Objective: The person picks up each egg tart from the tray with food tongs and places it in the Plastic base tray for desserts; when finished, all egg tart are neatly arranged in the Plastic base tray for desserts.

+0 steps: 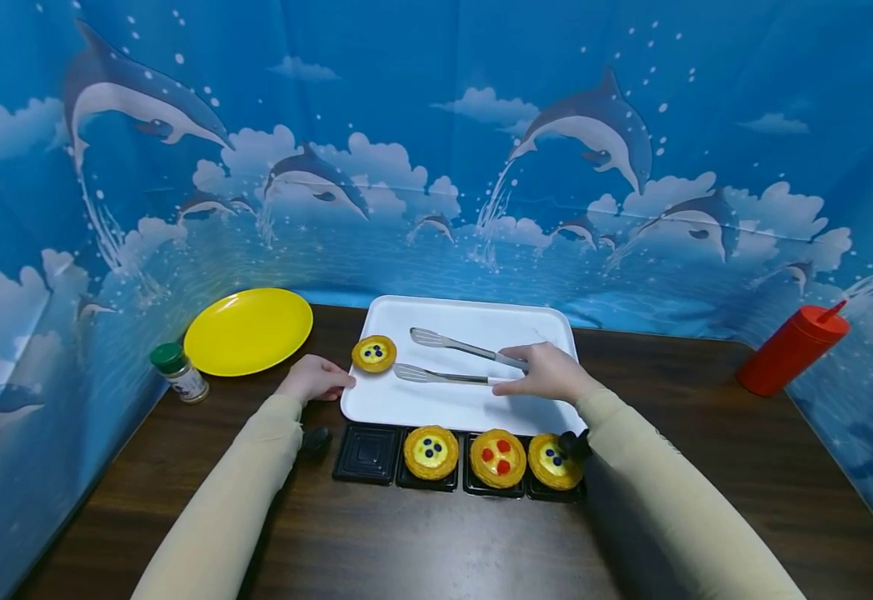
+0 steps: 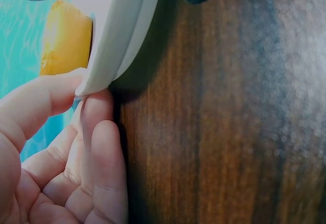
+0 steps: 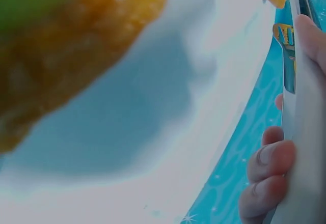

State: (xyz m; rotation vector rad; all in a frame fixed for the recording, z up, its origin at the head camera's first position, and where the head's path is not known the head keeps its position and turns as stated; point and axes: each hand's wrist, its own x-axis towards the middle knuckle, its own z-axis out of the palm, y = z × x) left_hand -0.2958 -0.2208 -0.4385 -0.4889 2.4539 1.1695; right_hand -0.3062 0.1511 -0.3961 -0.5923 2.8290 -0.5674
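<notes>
At the left edge of the white tray (image 1: 421, 406), my left hand (image 1: 315, 379) pinches the rim between thumb and fingers. The left wrist view shows the tray's lip (image 2: 114, 40) held close up. My right hand (image 1: 546, 372) grips slotted metal tongs (image 1: 447, 341) over the tray. Their two arms stand spread apart, tips pointing left. Between the left hand and the tong tips, a tart with blue berries (image 1: 374, 354) sits on the tray's left side. In the right wrist view the tongs' handle (image 3: 300, 127) lies in the curled fingers.
Along the tray's near side runs a row of black square holders; the leftmost holder (image 1: 366, 452) has no tart, the others carry tarts (image 1: 498, 458). A yellow plate (image 1: 249, 332) and green-capped shaker (image 1: 180, 373) stand left. A red squeeze bottle (image 1: 792, 350) stands far right.
</notes>
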